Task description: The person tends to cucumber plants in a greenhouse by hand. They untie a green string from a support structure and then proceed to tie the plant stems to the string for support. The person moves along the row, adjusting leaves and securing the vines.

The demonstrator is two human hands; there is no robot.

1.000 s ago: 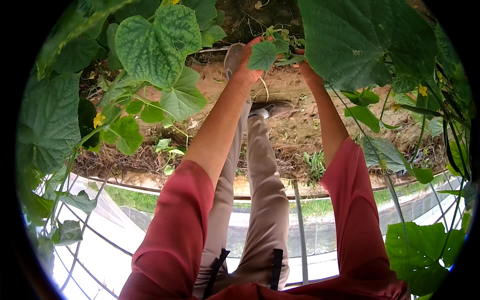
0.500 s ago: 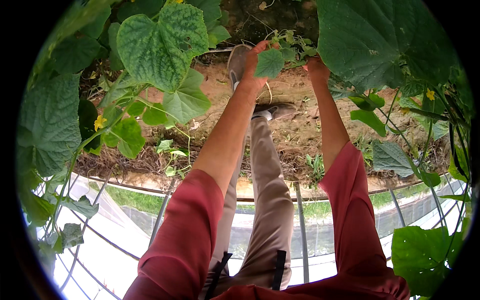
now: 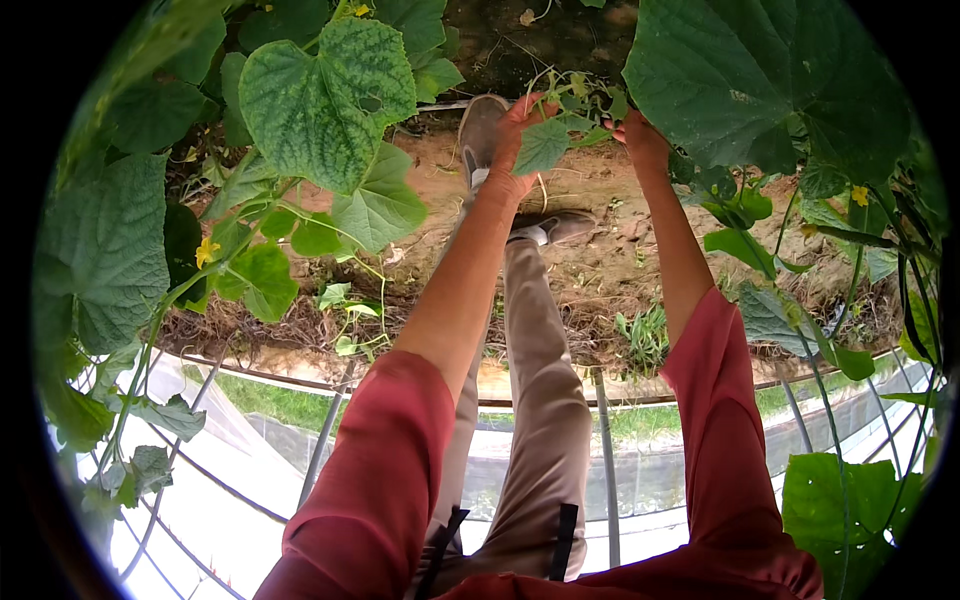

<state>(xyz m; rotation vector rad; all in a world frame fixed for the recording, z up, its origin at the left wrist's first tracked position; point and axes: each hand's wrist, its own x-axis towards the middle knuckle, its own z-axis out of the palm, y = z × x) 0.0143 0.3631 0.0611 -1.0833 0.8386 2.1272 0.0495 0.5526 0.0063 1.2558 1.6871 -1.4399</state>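
Note:
My left hand [image 3: 512,140] is closed round a young vine shoot with small pale leaves [image 3: 542,148] at the top centre, its fingertips partly behind the leaves. My right hand [image 3: 646,145], just right of it, has its fingers bent at the stems of the same shoot [image 3: 590,110]; the fingertips are small and partly hidden. A very large dark leaf [image 3: 760,80] overhangs my right hand from above. A broad mottled leaf [image 3: 320,100] hangs left of my left hand.
Climbing vines with yellow flowers [image 3: 208,252] line both sides. My shoes [image 3: 482,130] stand on bare soil [image 3: 620,240] with dry roots and weeds [image 3: 640,335]. Behind me are a pale ledge [image 3: 480,385], metal poles [image 3: 607,460] and translucent sheeting [image 3: 250,450].
Both hands and the shoot have shifted down the picture and slightly right. The leaves and ground have shifted the same way by a little less. Both hands stay at the shoot.

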